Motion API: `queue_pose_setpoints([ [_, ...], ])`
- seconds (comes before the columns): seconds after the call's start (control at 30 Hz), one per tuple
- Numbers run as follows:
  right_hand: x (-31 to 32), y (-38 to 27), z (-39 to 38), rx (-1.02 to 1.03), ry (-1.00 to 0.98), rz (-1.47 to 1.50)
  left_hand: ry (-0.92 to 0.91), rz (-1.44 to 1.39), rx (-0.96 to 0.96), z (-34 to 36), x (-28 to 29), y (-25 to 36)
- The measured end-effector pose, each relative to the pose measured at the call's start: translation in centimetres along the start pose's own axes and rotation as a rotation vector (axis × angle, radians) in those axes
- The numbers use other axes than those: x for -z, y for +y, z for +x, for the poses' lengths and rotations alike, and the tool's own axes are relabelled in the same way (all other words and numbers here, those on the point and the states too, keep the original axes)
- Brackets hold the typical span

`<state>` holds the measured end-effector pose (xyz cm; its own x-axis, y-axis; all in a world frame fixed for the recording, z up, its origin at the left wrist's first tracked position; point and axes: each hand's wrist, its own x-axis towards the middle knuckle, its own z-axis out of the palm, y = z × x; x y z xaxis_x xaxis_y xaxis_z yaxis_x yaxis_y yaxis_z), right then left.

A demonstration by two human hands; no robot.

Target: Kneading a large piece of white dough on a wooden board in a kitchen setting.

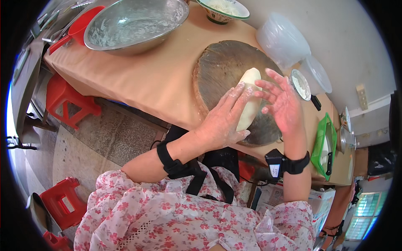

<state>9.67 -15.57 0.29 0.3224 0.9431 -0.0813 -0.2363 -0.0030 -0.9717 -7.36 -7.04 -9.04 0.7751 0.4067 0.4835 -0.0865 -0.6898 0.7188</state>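
A pale, smooth log of dough lies on a round wooden chopping board, pointing away from me. My left hand rests along the dough's left side, fingers stretched over its top and thumb by its near end. Flour coats those fingers. To the right of the dough my right hand is raised, palm turned toward it, with the fingers spread and apart. Its fingertips come close to the dough; whether they touch it I cannot tell. Part of the dough is hidden under my left hand.
Far left on the cloth-covered table stand a floury steel basin and a red scoop. A patterned bowl sits at the back. Right of the board are a flour bowl, plastic containers and a green basket with a knife.
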Motion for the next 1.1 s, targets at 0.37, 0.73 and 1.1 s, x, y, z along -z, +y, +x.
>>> queue_pose_setpoints([
  [0.37,1.4,1.7,3.7,-0.139,-0.044,0.072,0.015,0.032,-0.064,0.1,-0.1,-0.4],
  [0.73,3.9,1.3,4.3,0.098,0.232,-0.092,-0.006,0.337,-0.141,-0.3,-1.8,2.0],
  [1.1,1.4,0.5,2.9,-0.144,0.011,0.005,0.012,0.362,-0.254,0.1,-1.9,1.8],
])
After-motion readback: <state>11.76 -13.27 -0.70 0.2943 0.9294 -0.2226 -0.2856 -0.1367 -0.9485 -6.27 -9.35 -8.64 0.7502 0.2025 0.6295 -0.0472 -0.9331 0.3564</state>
